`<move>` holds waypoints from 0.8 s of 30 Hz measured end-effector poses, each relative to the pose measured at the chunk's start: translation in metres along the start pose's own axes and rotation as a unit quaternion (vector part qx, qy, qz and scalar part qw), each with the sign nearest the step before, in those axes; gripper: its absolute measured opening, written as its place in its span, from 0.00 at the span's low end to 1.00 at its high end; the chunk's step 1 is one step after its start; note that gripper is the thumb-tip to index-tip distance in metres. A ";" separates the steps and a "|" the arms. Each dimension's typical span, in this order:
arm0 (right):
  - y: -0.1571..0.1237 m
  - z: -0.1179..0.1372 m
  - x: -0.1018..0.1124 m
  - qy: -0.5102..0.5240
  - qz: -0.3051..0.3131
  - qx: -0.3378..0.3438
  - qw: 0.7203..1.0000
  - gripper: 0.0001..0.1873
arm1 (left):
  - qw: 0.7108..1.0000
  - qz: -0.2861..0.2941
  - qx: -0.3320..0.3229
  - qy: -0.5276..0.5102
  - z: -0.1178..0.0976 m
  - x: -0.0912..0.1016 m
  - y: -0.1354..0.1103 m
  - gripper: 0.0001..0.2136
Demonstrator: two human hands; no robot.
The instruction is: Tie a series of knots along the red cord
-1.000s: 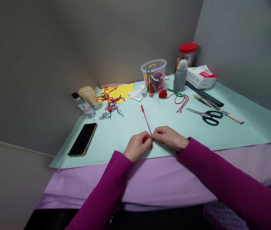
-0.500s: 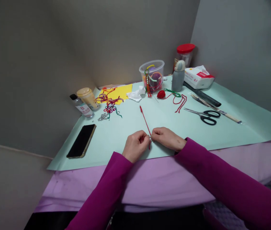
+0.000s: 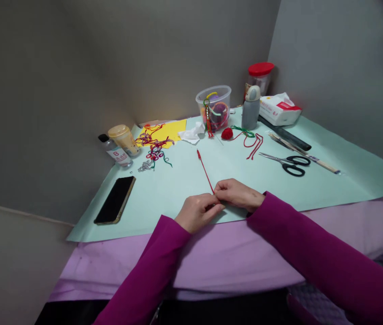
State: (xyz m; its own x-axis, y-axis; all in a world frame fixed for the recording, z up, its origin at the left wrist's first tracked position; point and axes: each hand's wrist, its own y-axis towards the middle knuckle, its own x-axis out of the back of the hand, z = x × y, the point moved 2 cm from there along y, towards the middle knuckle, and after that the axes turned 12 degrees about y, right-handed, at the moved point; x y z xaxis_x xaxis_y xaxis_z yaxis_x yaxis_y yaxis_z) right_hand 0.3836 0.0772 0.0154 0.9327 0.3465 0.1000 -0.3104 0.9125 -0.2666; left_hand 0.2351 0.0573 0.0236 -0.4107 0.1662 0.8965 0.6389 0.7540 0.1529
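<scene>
Head view: the left hand [image 3: 198, 213] and right hand [image 3: 237, 194] met at lower centre, their fingers [image 3: 220, 187] pinching the near end of a red cord [image 3: 205, 172], which ran straight up across pale green paper [image 3: 157, 198].

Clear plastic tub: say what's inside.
Coiled purple, orange and yellow cords fill the clear plastic tub; a red tassel hangs at its front. The tub's bottom is hidden.

We look forward and down from head height, close above a mint paper sheet [image 3: 164, 198], facing grey walls [image 3: 76, 90] that fill the frame's top.
</scene>
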 end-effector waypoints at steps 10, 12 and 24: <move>-0.006 0.005 -0.002 0.038 0.023 -0.012 0.999 0.03 | 0.953 -0.042 0.202 -0.220 0.014 0.002 0.002 0.15; -0.006 0.005 -0.002 0.038 0.026 -0.010 0.999 0.03 | 0.950 -0.004 0.194 -0.247 0.014 -0.001 0.002 0.16; -0.006 0.004 -0.002 0.017 0.035 -0.003 0.999 0.06 | 0.988 -0.004 0.145 -0.061 0.012 0.003 0.003 0.09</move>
State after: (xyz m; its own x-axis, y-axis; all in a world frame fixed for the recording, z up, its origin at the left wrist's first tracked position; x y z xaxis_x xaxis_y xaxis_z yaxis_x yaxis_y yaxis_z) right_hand 0.3825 0.0717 0.0201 0.9148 0.4010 0.0487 -0.3733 0.8854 -0.2770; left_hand 0.2279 0.0673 0.0220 -0.5021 0.2222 0.8358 0.4298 0.9027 0.0182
